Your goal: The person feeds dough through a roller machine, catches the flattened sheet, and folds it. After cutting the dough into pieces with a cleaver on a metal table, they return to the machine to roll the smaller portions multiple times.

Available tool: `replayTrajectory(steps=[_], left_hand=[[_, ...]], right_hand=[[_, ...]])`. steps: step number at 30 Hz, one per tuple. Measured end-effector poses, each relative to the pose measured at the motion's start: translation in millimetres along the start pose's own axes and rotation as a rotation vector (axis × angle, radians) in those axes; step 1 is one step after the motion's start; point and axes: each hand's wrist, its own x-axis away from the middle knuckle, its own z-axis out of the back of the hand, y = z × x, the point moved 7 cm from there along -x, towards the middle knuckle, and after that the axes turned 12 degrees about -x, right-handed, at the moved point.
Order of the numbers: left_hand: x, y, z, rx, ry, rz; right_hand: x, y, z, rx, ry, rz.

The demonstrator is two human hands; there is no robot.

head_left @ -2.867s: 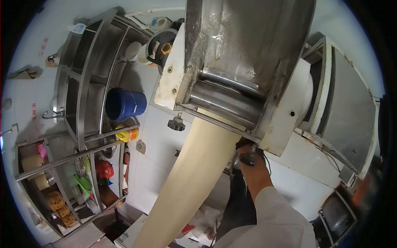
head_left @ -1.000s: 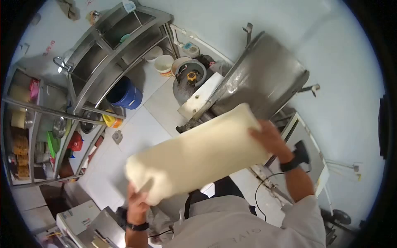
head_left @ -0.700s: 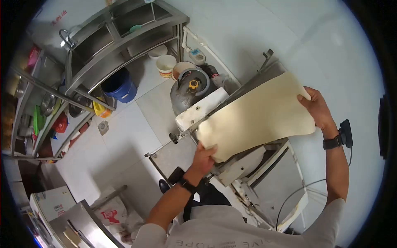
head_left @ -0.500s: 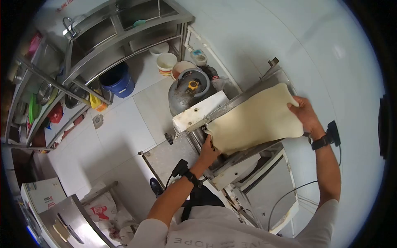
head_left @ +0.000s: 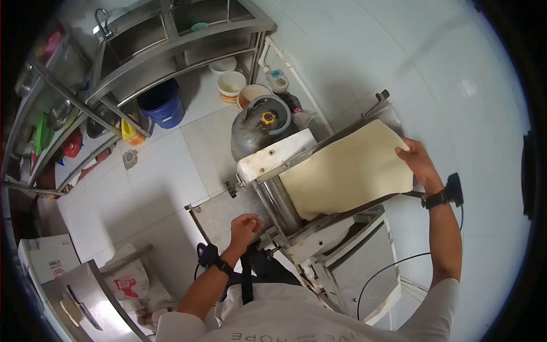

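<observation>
A wide, pale sheet of dough (head_left: 347,171) lies on the sloping metal feed tray of a dough-rolling machine. My right hand (head_left: 419,165) grips the sheet's far right edge, thumb on top and the fingers partly hidden beneath. At the sheet's left end, close to the dough, are the machine's steel rollers (head_left: 279,202). My left hand (head_left: 245,231) is off the dough, left of the rollers and above the lower metal tray (head_left: 225,214). Its fingers are curled in, and nothing shows in them.
Behind the machine stands a grey gas cylinder (head_left: 256,137) with a yellow valve. A blue bucket (head_left: 162,105) and white tubs (head_left: 232,84) sit near the steel sink (head_left: 137,43). Shelving (head_left: 74,105) lines the left. A cable (head_left: 376,268) hangs by my right arm.
My left hand has let go of the dough's left edge and moved left and down, uncovering the rollers. My right hand still grips the right edge, slightly lower in view.
</observation>
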Motion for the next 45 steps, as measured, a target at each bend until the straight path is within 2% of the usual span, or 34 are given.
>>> replayTrajectory(steps=[1, 2, 3, 4, 5, 7, 8, 9, 10, 12, 13, 15, 19, 21, 23, 24, 25, 27, 28, 29, 31, 32, 37, 39, 41, 45], left_hand=[[-11, -14, 5, 0.097, 0.043, 0.096], [-25, -24, 7, 0.015, 0.034, 0.072], [-36, -24, 5, 0.023, 0.03, 0.073], [-47, -35, 4, 0.119, 0.05, 0.218], [-55, -47, 1, 0.216, 0.067, 0.364], [-78, -68, -7, 0.245, 0.057, 0.397], [-90, -82, -13, 0.265, 0.052, 0.422], [-104, -101, -17, 0.279, 0.044, 0.426], [-123, -115, -24, 0.293, -0.04, 0.308], [-135, -99, -45, 0.397, -0.219, 0.114], [-139, -85, -54, 0.406, -0.23, 0.117], [-145, -104, -68, 0.96, -0.155, 0.424], [-164, -129, -73, 0.924, -0.174, 0.337], [-164, -138, -63, 0.927, -0.241, 0.3], [-167, -134, -52, -0.356, -0.288, -0.111], [-149, -101, -47, -0.29, -0.27, -0.05], [-148, -100, -45, -0.29, -0.272, -0.05], [-143, -92, -34, -0.884, -0.214, -0.46], [-151, -112, -29, -1.058, -0.255, -0.479], [-157, -129, -23, -1.06, -0.253, -0.483], [-166, -168, -12, -0.853, -0.378, -0.185], [-163, -166, -11, -0.857, -0.375, -0.187], [-143, -190, -7, 0.532, -0.098, 0.476], [-140, -188, -5, 0.612, -0.146, 0.431], [-120, -176, -10, 0.748, -0.242, 0.507], [-103, -168, 3, 0.735, -0.234, 0.507]], right_hand=[[-13, 21, 9, 0.077, 0.035, -0.023], [-20, 38, 10, 0.086, 0.035, -0.026], [-23, 38, 9, 0.62, 0.094, 0.153], [-21, 37, 5, 1.155, 0.15, 0.335], [-14, 28, -4, 1.166, 0.148, 0.334], [14, -19, -28, 1.017, 0.422, 0.456], [21, -17, -36, 0.962, 0.396, 0.612], [26, -11, -48, 0.962, 0.358, 0.448], [39, -9, -66, 0.932, 0.316, 0.644], [42, 20, -83, 1.15, 0.252, 0.53], [41, 32, -84, 1.165, 0.254, 0.524], [38, 56, -76, 1.065, 0.298, 0.472], [32, 90, -69, 1.011, 0.347, 0.466], [34, 81, -80, 1.034, 0.346, 0.494], [33, 82, -79, 1.038, 0.351, 0.483], [33, 81, -78, 1.04, 0.359, 0.482], [33, 80, -79, 1.041, 0.36, 0.481], [32, 79, -80, 1.052, 0.35, 0.441], [32, 79, -80, 1.051, 0.357, 0.443], [33, 78, -81, 1.063, 0.361, 0.465], [34, 79, -82, 1.072, 0.368, 0.489], [33, 82, -80, 1.062, 0.365, 0.467], [31, 85, -80, 1.055, 0.373, 0.454], [31, 86, -79, 1.067, 0.392, 0.427], [31, 87, -79, 1.088, 0.379, 0.406], [30, 85, -80, 1.093, 0.391, 0.362]])
